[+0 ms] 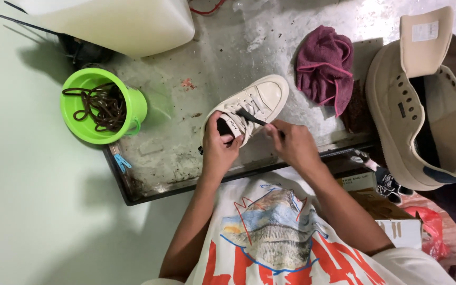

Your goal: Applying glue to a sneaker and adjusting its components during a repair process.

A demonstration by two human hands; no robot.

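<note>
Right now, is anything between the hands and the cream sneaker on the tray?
Nothing visible does. The left hand already grips the cream sneaker at its heel end, and the right hand holds a thin dark tool against its laces.

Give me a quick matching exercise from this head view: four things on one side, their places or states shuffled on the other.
Things:
1. green cup
2. maroon cloth
3. small cream sneaker
4. large cream shoe

Places or states:
A. crumpled on the metal tray, right of the small sneaker
B. at the frame's right edge, tongue raised
C. held at the collar by the left hand, with the right hand putting a dark tool to its laces
D. on the tray's left corner, holding brown laces

Pairs: 1-D, 2-A, 3-C, 4-B
</note>
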